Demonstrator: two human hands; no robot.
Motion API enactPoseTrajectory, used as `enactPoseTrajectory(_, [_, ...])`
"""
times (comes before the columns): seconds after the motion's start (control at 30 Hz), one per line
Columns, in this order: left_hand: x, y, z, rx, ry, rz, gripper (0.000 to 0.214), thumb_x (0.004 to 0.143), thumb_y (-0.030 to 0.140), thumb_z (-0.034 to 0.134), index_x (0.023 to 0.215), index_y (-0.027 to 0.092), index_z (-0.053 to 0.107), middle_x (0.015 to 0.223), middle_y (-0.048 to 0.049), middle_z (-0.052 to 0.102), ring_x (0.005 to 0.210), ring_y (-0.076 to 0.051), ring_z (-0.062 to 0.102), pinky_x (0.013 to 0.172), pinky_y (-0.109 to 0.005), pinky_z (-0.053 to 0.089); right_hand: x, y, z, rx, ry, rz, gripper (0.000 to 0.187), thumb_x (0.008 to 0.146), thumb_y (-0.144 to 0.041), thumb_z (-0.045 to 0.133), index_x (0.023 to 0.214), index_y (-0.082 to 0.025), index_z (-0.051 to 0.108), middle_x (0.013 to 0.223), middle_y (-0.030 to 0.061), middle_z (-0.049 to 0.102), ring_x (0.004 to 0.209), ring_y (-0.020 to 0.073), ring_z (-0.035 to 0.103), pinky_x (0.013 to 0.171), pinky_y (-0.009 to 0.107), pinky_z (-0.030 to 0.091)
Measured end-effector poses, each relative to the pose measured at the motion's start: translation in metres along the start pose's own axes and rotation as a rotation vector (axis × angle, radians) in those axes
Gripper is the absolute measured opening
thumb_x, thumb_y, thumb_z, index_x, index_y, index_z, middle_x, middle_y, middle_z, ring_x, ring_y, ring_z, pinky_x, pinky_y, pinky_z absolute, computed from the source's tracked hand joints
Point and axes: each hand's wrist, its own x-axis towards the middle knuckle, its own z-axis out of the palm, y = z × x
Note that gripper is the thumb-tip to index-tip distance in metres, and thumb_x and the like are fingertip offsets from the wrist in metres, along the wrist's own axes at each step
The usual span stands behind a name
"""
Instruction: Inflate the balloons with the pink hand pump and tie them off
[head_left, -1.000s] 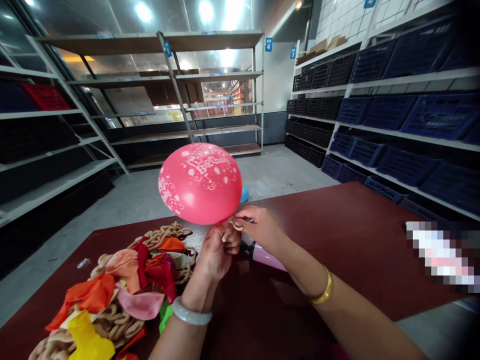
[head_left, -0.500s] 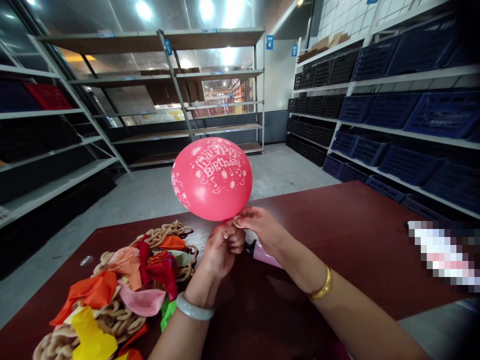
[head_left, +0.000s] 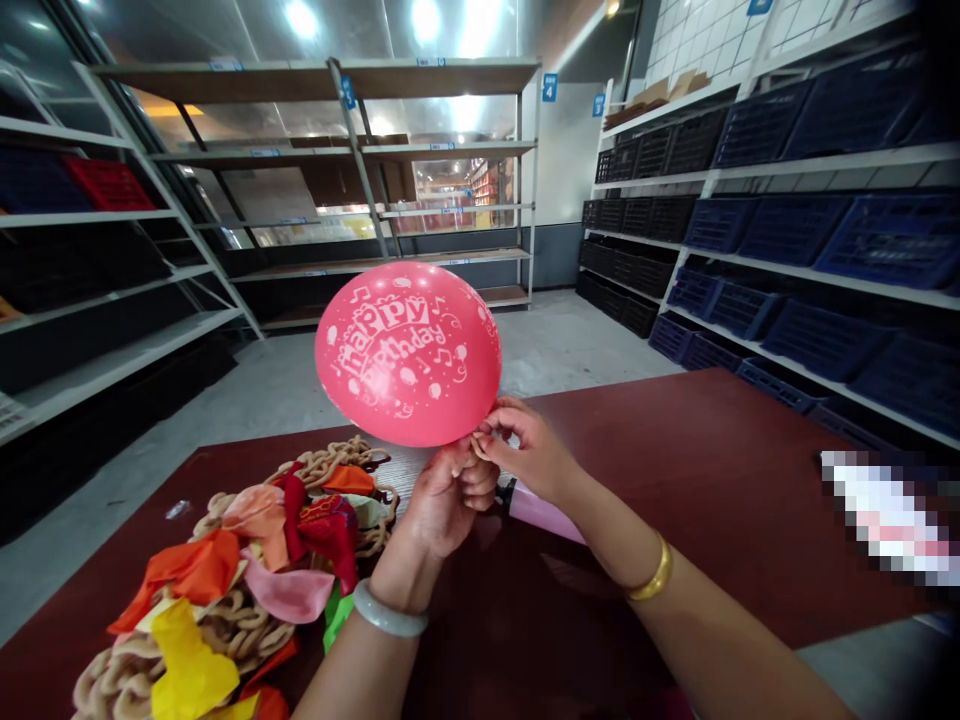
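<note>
An inflated pink-red balloon [head_left: 409,355] printed with "Happy Birthday" stands over the table, its neck pointing down toward me. My left hand [head_left: 454,490] is closed around the neck just under the round body. Beside it, my right hand [head_left: 525,445] pinches at the neck end with thumb and fingers, touching the left fingertips. The neck itself is mostly hidden by my fingers. Behind my right wrist lies a pale purple pump [head_left: 544,515] with a black tip. To the left, uninflated balloons [head_left: 191,570] in several colours lie over a beige knotted rope [head_left: 240,625].
The dark red table [head_left: 637,470] carries a small clear scrap [head_left: 178,510] at left and a blurred-out white item [head_left: 885,515] at right. Metal shelving [head_left: 360,155] stands behind. Blue crates [head_left: 787,235] fill racks on the right.
The balloon has tilted and shifted slightly left, its print turning with it. Both hands keep their grip at the neck; the right fingers have bent a little more. The view has shifted slightly.
</note>
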Motion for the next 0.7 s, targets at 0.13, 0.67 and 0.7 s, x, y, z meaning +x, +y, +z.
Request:
enactPoseTrajectory(0.13, [0.001, -0.001, 0.0, 0.041, 0.016, 0.042, 0.046, 0.083, 0.039, 0.062, 0.065, 0.02, 0.025, 0.059, 0.0077, 0.017, 0.05, -0.006, 0.015, 0.044, -0.018, 0.013, -0.001, 0.007, 0.005, 0.232, -0.013, 0.144, 0.012, 0.081, -0.026, 0.064, 0.074, -0.017, 0.066, 0.087, 0.0023, 0.056, 0.081, 0.0143, 0.056, 0.075, 0.029, 0.046])
enactPoseTrajectory(0.67, [0.002, -0.001, -0.003, 0.149, 0.038, 0.066, 0.049, 0.083, 0.045, 0.063, 0.063, 0.02, 0.027, 0.058, 0.0078, 0.018, 0.05, -0.006, 0.015, 0.046, -0.019, 0.013, -0.002, 0.011, 0.002, 0.213, 0.027, 0.089, 0.006, 0.074, -0.023, 0.075, 0.075, -0.019, 0.071, 0.085, 0.0018, 0.062, 0.081, 0.0147, 0.058, 0.075, 0.029, 0.047])
enactPoseTrajectory(0.7, [0.001, 0.0, -0.003, 0.156, 0.039, 0.071, 0.05, 0.083, 0.045, 0.064, 0.062, 0.019, 0.026, 0.058, 0.0076, 0.019, 0.05, -0.006, 0.016, 0.046, -0.019, 0.014, -0.002, 0.01, 0.002, 0.174, 0.037, 0.08, 0.006, 0.074, -0.023, 0.075, 0.075, -0.019, 0.071, 0.084, 0.0022, 0.063, 0.081, 0.015, 0.058, 0.075, 0.029, 0.047])
